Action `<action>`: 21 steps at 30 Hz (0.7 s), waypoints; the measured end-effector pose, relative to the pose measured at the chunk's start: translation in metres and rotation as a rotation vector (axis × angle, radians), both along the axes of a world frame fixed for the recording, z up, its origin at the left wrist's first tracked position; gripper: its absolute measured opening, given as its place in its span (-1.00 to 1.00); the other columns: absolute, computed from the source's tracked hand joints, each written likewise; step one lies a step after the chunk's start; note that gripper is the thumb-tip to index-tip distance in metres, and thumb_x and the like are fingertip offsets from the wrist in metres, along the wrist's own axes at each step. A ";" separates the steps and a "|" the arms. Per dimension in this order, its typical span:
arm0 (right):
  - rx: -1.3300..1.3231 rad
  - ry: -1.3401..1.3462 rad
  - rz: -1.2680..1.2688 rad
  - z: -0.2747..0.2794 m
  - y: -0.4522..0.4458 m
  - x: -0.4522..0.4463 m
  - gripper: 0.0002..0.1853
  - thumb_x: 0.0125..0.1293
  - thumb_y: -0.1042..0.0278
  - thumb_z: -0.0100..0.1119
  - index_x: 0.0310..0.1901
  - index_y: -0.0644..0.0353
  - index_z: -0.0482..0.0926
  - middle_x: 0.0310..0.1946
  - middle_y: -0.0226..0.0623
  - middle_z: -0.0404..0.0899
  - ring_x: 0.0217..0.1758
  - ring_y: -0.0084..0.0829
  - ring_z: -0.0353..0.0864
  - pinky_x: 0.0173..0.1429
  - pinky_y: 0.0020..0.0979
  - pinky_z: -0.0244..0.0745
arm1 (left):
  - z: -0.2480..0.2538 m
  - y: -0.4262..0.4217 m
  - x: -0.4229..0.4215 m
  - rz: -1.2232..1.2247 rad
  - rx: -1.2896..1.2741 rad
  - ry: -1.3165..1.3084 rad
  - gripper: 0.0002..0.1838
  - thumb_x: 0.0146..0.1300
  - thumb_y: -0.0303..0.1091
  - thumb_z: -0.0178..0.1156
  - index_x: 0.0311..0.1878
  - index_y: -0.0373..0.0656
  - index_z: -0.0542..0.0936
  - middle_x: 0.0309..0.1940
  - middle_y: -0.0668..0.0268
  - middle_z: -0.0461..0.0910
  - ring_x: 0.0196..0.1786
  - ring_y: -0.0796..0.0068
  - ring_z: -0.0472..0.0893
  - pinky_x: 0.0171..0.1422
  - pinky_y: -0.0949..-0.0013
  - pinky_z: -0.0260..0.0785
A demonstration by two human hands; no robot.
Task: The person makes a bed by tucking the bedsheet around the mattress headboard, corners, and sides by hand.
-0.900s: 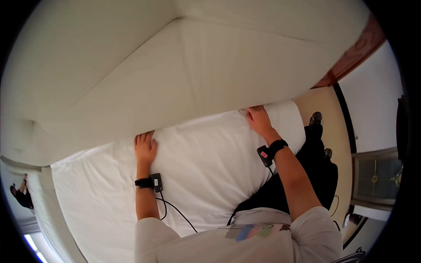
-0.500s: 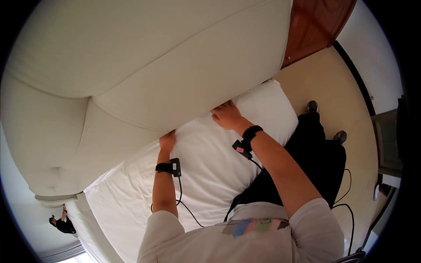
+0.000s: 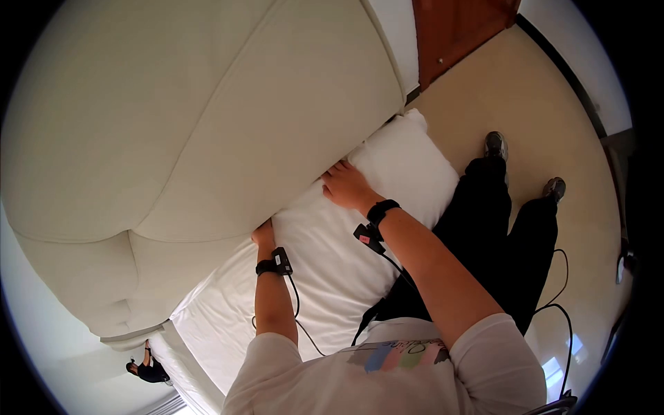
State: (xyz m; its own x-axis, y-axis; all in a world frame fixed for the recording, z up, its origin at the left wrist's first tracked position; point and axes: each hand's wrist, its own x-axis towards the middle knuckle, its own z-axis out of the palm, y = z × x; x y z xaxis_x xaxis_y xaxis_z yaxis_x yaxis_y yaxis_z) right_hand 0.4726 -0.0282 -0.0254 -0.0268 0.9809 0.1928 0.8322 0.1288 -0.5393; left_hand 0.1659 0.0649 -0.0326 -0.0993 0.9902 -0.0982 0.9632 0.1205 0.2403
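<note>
1. **Wearer.** A light T-shirt occupies the near area; dark trousers extend alongside the sheet.
2. **Wrist units.** A small black module is strapped at each wrist: left module, right module. A thin cable trails from the left module over the fabric.
3. **White sheet.** The white sheet lies spread beneath both forearms, up to the lower edge of the padded panel. Shallow creases run across it.
4. **Right hand.** The right hand rests palm down on the sheet, at the panel edge. Fingertips are partly hidden at the seam; whether they pinch fabric cannot be told.
5. **Left hand.** The left hand reaches to the same edge. Its fingers are hidden by the panel; their state cannot be told.
6. **Handling (judgement).** The fabric should prove light, limp and not fragile, prone to wrinkling and to sliding under a flat palm. Recommended hold: the margin beside the panel, hands apart, fingers under and thumb over. The panel appears firm beneath soft padding and is likely heavy.
7. **Beyond.** Shoes stand on the beige floor; a reddish-brown door lies past the panel. Another person in dark clothing is well apart, at far left.
</note>
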 end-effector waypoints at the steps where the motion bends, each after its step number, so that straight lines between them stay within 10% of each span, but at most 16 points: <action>1: 0.046 0.015 0.005 -0.001 0.000 0.000 -0.60 0.25 0.18 0.04 0.06 0.21 0.50 0.09 -0.29 0.47 0.23 -0.29 0.36 0.33 -0.25 0.20 | 0.006 -0.004 0.009 0.078 -0.015 0.030 -0.40 0.19 0.19 0.17 0.12 -0.06 0.57 0.06 0.20 0.61 0.14 0.16 0.53 0.21 0.20 0.32; 8: 0.213 -0.062 0.068 0.008 -0.013 0.009 -0.65 0.19 0.25 0.10 0.02 0.12 0.51 0.09 -0.34 0.46 0.21 -0.33 0.37 0.34 -0.26 0.19 | 0.000 0.000 0.016 0.265 0.120 0.151 -0.34 0.19 0.27 0.03 0.18 -0.02 0.53 0.09 0.13 0.58 0.18 0.11 0.51 0.21 0.12 0.33; 11: 0.223 -0.042 0.198 0.009 -0.009 0.006 -0.65 0.19 0.31 0.10 0.04 0.08 0.51 0.11 -0.36 0.45 0.20 -0.33 0.37 0.35 -0.27 0.19 | -0.005 0.002 -0.008 0.227 -0.084 0.173 -0.47 0.27 0.12 0.02 0.12 -0.06 0.57 0.09 0.11 0.58 0.17 0.09 0.50 0.19 0.10 0.33; 13: 0.300 -0.045 0.184 0.002 -0.004 0.001 -0.63 0.19 0.35 0.10 0.07 0.10 0.50 0.12 -0.38 0.44 0.20 -0.32 0.37 0.34 -0.26 0.20 | -0.012 -0.012 -0.029 -0.119 0.226 -0.017 -0.60 0.33 -0.07 0.02 0.02 -0.14 0.62 0.06 0.09 0.59 0.11 0.10 0.53 0.15 0.11 0.33; 16: 0.153 -0.029 0.122 0.002 -0.013 0.007 -0.58 0.16 0.34 0.14 0.09 0.12 0.47 0.12 -0.35 0.44 0.22 -0.31 0.36 0.33 -0.25 0.21 | -0.016 -0.013 -0.055 -0.023 0.337 -0.257 -0.67 0.33 -0.22 0.03 -0.03 -0.20 0.64 0.01 0.13 0.61 0.06 0.16 0.53 0.13 0.19 0.34; 21: 0.152 0.078 0.120 0.005 -0.015 0.012 -0.57 0.12 0.36 0.15 0.08 0.17 0.45 0.08 -0.29 0.44 0.21 -0.29 0.35 0.32 -0.26 0.22 | -0.016 -0.004 -0.080 -0.102 0.084 -0.185 -0.71 0.22 -0.19 0.23 -0.07 -0.12 0.68 -0.10 0.22 0.67 0.09 0.19 0.50 0.22 0.17 0.25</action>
